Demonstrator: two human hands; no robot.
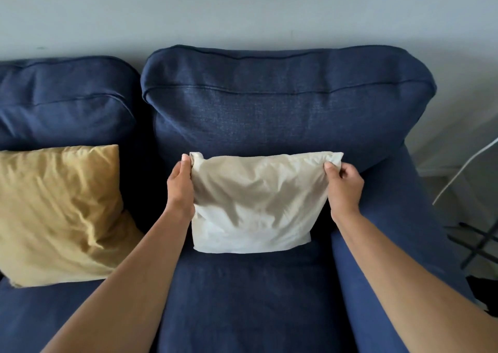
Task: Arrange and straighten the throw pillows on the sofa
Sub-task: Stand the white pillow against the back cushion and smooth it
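Observation:
A small cream throw pillow [256, 204] stands upright on the right seat of the dark blue sofa [269, 115], leaning against the back cushion. My left hand [181, 188] pinches its top left corner and my right hand [343, 188] pinches its top right corner. The fabric between them is pulled taut along the top edge. A larger mustard-yellow pillow [62, 212] leans on the left seat against the other back cushion, slightly tilted, its left side cut off by the frame edge.
The sofa's right armrest [390, 218] runs beside my right forearm. Past it on the floor stand a white metal frame [463, 169] and a black crossed stand [477, 245]. A pale grey wall [242, 10] is behind the sofa.

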